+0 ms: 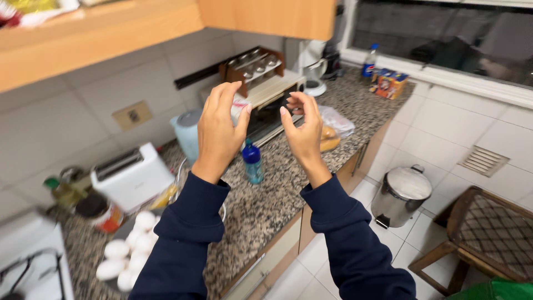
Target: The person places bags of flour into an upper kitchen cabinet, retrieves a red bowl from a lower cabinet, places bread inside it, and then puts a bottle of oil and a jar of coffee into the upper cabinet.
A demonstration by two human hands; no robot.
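1. Two hands raised mid-air over the granite counter (266, 205), nothing set down or picked up yet as far as visible.
2. Far left, near edge: tray of white eggs (126, 250), untouched; beside it a red-labelled jar (100, 212) and white toaster (132, 176).
3. Left hand (219, 130): back to camera, fingers straight up & loosely spread, thumb out to the right. Small white thing w/ red mark (239, 108) shows just past the thumb; held or merely behind it, can't tell.
4. Btwn the hands, lower down: blue-capped bottle (253, 161) standing upright on counter, apart from both hands, cap on.
5. Right hand (302, 130): half open, fingers curled inward toward the left hand, palm empty as far as seen.
6. Behind the hands: toaster oven (272, 105) w/ spice rack (252, 65) on top; bagged bread (331, 130) just right of it.
7. Far right, on floor: steel pedal bin (401, 194), wooden chair (488, 233).
8. Judgement: early stage, hands only poised, bottle and eggs not yet handled.
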